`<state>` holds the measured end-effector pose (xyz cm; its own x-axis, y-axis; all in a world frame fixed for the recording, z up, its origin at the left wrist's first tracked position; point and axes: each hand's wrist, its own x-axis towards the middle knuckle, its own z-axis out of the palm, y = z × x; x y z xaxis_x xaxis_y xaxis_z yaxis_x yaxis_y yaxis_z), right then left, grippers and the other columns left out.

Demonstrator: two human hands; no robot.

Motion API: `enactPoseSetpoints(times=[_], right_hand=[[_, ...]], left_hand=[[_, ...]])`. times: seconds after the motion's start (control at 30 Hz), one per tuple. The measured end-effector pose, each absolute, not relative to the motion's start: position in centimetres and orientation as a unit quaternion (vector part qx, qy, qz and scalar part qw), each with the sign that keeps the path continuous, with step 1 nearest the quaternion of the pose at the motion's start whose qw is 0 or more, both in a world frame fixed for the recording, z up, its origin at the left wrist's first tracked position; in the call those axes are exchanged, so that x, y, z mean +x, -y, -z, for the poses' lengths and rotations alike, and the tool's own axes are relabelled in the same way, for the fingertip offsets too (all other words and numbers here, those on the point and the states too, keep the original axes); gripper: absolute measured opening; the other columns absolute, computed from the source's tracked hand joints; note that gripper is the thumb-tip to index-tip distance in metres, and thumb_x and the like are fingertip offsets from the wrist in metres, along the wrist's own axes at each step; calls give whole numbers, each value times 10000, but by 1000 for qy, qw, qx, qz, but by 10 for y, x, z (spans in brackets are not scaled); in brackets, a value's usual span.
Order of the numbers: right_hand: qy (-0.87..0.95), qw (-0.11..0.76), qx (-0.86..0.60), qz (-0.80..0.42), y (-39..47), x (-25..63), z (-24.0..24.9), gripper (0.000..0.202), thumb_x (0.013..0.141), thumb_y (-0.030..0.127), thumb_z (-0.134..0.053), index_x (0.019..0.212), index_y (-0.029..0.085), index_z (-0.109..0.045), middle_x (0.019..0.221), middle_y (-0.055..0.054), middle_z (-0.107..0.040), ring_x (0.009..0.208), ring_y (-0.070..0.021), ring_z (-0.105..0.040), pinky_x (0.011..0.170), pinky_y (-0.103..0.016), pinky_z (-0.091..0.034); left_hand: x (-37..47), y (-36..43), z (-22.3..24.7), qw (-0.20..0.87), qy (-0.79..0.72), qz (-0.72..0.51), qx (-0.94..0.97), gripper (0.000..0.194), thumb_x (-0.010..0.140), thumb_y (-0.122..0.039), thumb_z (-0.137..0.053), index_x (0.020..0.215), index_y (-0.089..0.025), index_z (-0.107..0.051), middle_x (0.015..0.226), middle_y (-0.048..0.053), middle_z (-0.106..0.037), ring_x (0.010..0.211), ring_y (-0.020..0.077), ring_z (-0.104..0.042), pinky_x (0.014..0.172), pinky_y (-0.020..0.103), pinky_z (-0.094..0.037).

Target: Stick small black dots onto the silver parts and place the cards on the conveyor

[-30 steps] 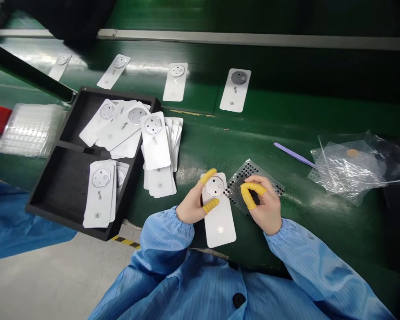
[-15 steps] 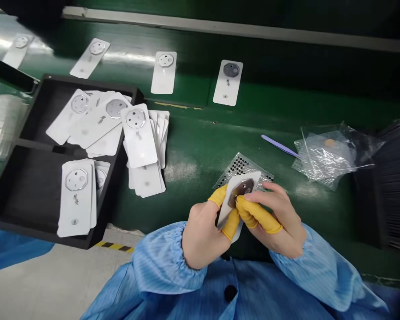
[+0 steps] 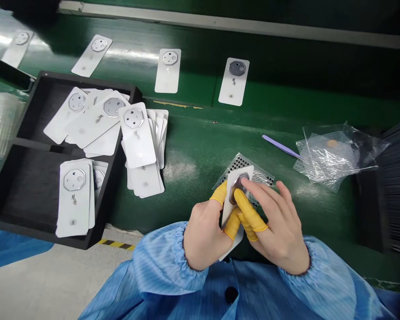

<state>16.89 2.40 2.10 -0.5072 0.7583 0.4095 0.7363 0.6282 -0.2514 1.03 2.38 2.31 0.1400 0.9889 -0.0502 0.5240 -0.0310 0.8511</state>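
My left hand (image 3: 206, 231), with yellow finger cots on thumb and finger, is closed around a white phone back cover (image 3: 231, 189) held tilted over the bench edge. The cover has a dark camera plate near its top. Against that plate my right hand (image 3: 275, 224) presses its fingers. Two of its fingers wear yellow cots and the others are bare and partly stretched. Whether a small part sits under the fingertips is hidden. Just beyond the cover lies a clear sheet (image 3: 238, 163) bearing rows of small black dots, partly covered by my hands.
A black divided tray (image 3: 23, 178) at left holds white covers, with a stack of covers (image 3: 148, 180) beside it. Purple tweezers (image 3: 282, 147) and clear plastic bags (image 3: 340, 153) lie at right. Several covers (image 3: 234, 82) lie along the green back strip.
My right hand has opened out somewhat, its bare fingers lifting and spreading over the camera plate. The held cover has turned slightly more upright. The covers on the back strip have shifted right.
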Motion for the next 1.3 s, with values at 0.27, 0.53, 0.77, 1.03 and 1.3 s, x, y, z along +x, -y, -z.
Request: enactPoseSetpoints(times=[0.27, 0.53, 0.77, 1.03, 1.3], right_hand=[[859, 254, -439, -66, -12, 164, -17, 539, 791, -22, -470, 1328, 3, -436, 1414, -235, -438, 1299, -330, -439, 1024, -519, -426], [863, 275, -411, -101, -14, 169, -21, 636, 763, -21, -477, 1388, -4, -360, 1424, -250, -414, 1318, -348, -414, 1021, -545, -441], [856, 275, -371, -232, -31, 175, -8, 576, 808, 25, -473, 1377, 62, -388, 1472, -234, -339, 1376, -328, -334, 1056, -507, -429], [774, 347, -422, -322, -43, 185, 15, 529, 881, 143, -506, 1395, 198, -396, 1432, -105, -441, 1317, -233, -445, 1088, -412, -420], [825, 292, -458, -156, -123, 209, 34, 442, 906, 280, -512, 1340, 214, -461, 1321, -93, -549, 1215, -245, -542, 1034, -438, -474]], left_hand=[[14, -19, -23, 400, -587, -298, 638, 180, 779, -173, -580, 945, -117, -621, 684, 72, -725, 637, 229, -725, 563, 275, -593], [15, -16, -29, 375, -593, -304, 644, 168, 775, -180, -580, 932, -142, -625, 655, 42, -710, 584, 197, -697, 528, 265, -566], [15, -21, -18, 382, -605, -309, 627, 83, 758, -176, -584, 701, -189, -524, 540, 6, -644, 464, 172, -636, 420, 247, -483], [-49, -60, 2, 361, -616, -403, 572, 615, 848, -292, -584, 1406, -210, -339, 1172, 115, -665, 1069, 259, -646, 873, 384, -552], [-166, -148, 16, 145, -759, -294, 563, 703, 725, -281, -638, 1367, -106, -412, 1241, 174, -588, 1218, 373, -502, 1052, 526, -356]])
